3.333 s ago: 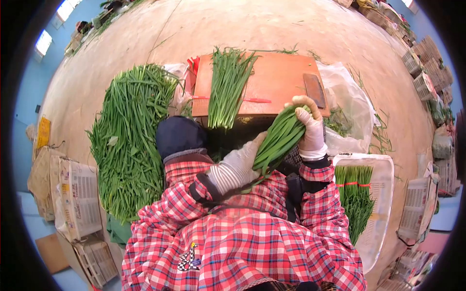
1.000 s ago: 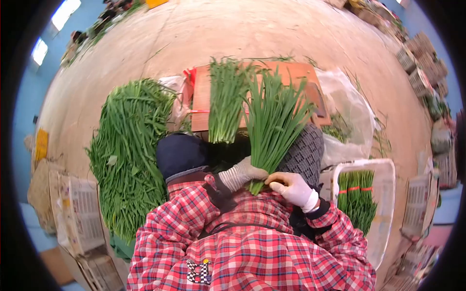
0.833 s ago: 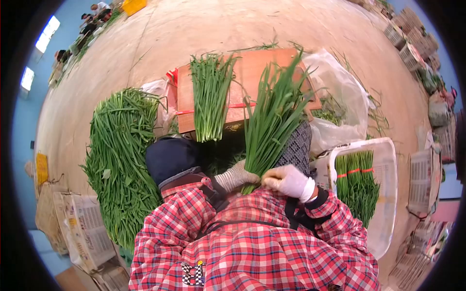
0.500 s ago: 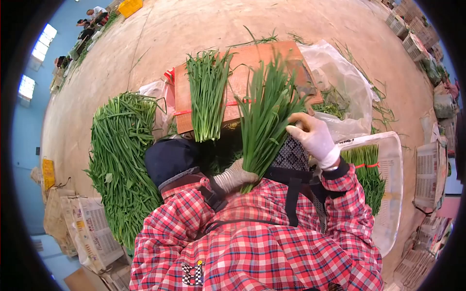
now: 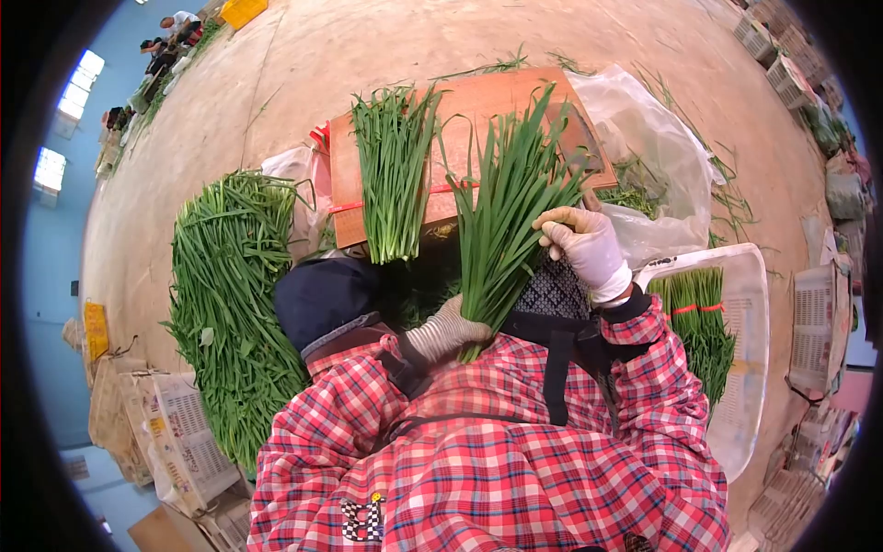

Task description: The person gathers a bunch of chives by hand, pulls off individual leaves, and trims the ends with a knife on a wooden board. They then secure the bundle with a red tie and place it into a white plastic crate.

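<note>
My left hand point(image 5: 448, 329), in a grey striped glove, is closed around the lower stalks of a bunch of garlic chives point(image 5: 506, 212). The leaves fan upward and away from me, over the near edge of a reddish-brown board point(image 5: 497, 97). At the bunch's right edge is my right hand point(image 5: 589, 247), in a whitish glove, its thumb and fingers pinched together against the outer leaves. Whatever lies in that pinch is too small to make out. Another bunch of chives point(image 5: 395, 175) lies on the board's left part, stalk ends toward me.
A large heap of chives point(image 5: 235, 313) stands on my left. To the right, a white plastic crate point(image 5: 750, 350) holds chive bundles point(image 5: 704, 322) with red bands. Clear plastic sheeting point(image 5: 681, 221) lies beside the board. Other people point(image 5: 170, 41) sit far off at upper left.
The held bunch's leaf tips, blurred before, now show sharply. My right hand has shifted slightly left, and its thumb and fingers have drawn closer together. My left hand keeps its grip.
</note>
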Tool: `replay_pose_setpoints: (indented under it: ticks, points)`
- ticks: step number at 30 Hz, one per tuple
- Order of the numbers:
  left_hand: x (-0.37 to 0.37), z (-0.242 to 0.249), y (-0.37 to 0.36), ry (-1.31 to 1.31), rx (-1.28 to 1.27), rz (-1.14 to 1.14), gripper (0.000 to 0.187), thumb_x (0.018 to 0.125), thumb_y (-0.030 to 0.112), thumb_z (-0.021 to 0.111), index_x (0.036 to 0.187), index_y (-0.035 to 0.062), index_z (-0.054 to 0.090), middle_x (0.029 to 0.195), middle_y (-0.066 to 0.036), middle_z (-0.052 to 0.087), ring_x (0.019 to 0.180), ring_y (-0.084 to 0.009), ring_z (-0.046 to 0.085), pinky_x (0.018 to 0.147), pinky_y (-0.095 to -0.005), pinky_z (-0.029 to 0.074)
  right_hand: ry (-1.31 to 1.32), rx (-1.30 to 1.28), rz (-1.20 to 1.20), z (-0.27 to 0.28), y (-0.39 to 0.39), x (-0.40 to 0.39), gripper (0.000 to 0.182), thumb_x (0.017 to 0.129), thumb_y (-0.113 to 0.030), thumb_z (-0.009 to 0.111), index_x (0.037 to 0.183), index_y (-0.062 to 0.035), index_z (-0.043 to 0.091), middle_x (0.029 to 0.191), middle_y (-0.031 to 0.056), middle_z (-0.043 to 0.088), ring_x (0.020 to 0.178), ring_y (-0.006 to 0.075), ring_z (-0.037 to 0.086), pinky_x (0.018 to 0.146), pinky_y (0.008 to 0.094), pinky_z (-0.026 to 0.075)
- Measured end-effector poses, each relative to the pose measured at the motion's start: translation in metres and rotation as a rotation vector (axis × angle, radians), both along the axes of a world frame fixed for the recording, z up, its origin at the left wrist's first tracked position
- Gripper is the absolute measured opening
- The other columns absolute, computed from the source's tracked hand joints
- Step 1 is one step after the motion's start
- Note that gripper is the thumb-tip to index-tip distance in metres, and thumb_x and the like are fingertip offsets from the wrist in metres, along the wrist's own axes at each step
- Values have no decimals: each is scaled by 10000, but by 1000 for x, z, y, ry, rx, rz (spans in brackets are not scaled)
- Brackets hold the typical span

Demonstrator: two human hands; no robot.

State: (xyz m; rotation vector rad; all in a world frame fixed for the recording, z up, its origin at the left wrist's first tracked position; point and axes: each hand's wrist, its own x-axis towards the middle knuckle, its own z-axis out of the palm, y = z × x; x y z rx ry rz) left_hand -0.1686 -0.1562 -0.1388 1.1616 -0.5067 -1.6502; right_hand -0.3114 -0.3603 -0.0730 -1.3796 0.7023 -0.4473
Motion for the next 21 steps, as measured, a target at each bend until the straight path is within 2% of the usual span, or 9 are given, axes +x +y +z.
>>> replay_pose_setpoints:
  ticks: [3, 6, 10, 11, 12, 14, 16, 19, 21]
  points:
    - [4, -8, -1, -53, 20, -55, 496, 699, 26, 722, 1165, 24, 552, 996, -31, 611, 905, -146, 583, 824, -306, 492, -135, 188, -60, -2, 11, 5, 135, 930, -123, 616, 986, -16, 675, 739, 18, 655, 548, 53, 553, 492, 178, 421]
    - [5, -13, -3, -54, 10, -52, 494, 703, 18, 717, 1170, 25, 558, 996, -32, 618, 900, -149, 588, 823, -311, 494, -226, 197, -66, -2, 15, 9, 149, 940, -135, 602, 991, -11, 668, 727, 13, 645, 537, 54, 544, 484, 180, 413]
    - [4, -11, -1, 12, 61, -30, 490, 704, 25, 733, 1168, 29, 574, 995, -35, 630, 898, -157, 597, 827, -319, 497, -607, 86, -317, 17, -36, -3, 154, 955, -128, 567, 1007, -8, 646, 761, 44, 633, 578, 87, 541, 492, 199, 406]
    - [5, -14, -1, 23, 63, -34, 484, 704, 30, 739, 1161, 30, 580, 994, -37, 633, 899, -159, 599, 828, -321, 497, -426, -78, -376, 37, -53, -15, 176, 943, -133, 575, 1031, 2, 644, 785, 76, 649, 609, 148, 582, 537, 275, 461]
    - [6, -18, 0, 34, 67, -39, 477, 705, 35, 745, 1155, 31, 586, 994, -39, 636, 899, -161, 602, 830, -323, 498, -170, -480, -516, 29, -86, -24, 223, 938, -178, 583, 1057, 2, 639, 811, 102, 661, 652, 188, 607, 596, 316, 481]
    - [5, -18, 2, 37, 66, -41, 469, 706, 44, 755, 1146, 34, 594, 994, -41, 640, 897, -164, 606, 832, -326, 499, 213, -951, -596, 13, -138, -53, 306, 922, -260, 599, 1085, -4, 639, 852, 144, 675, 730, 243, 639, 691, 365, 499]
    - [4, -12, 0, 15, 43, -21, 464, 706, 51, 762, 1141, 37, 600, 996, -41, 643, 894, -166, 609, 833, -327, 501, 421, -1104, -495, 23, -160, -67, 371, 900, -332, 617, 1088, -14, 647, 885, 173, 680, 800, 274, 655, 765, 379, 496]
    - [6, -15, 0, -26, 70, -63, 455, 709, 61, 770, 1134, 40, 608, 991, -36, 646, 895, -159, 608, 836, -322, 499, 522, -689, -244, 36, -139, -48, 369, 889, -356, 616, 1018, -16, 676, 904, 191, 683, 856, 255, 659, 775, 346, 492]
    - [6, -14, -1, -56, 78, -72, 455, 712, 68, 774, 1134, 40, 608, 984, -34, 646, 894, -156, 606, 833, -319, 499, 472, -732, -119, 36, -128, -32, 347, 874, -337, 637, 978, -9, 685, 870, 165, 692, 827, 236, 662, 751, 334, 497]
